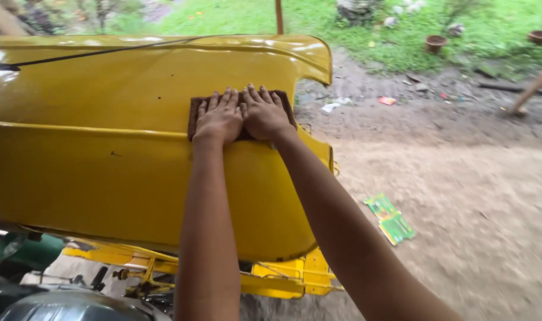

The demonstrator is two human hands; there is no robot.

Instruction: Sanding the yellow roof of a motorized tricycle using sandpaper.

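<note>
Both hands are lying flat and spread on a dark brown scrubbing pad [241,113], the left hand [219,119] at 9 o'clock of the right hand [265,114], thumbs touching. Neither hand is gripping; the palms are pressing the pad against the yellow metal panel [104,178], near its upper ridge towards the panel's 1 o'clock corner. The pad is looking thin, soft and light, likely bending under the fingers, so flat palm pressure is probably suiting it better than a pinch. The panel is looking stiff, glossy and probably slippery, curving away below the hands. At 4 o'clock of the hands, green packets [391,219] are lying on the dirt ground [461,190]
</note>
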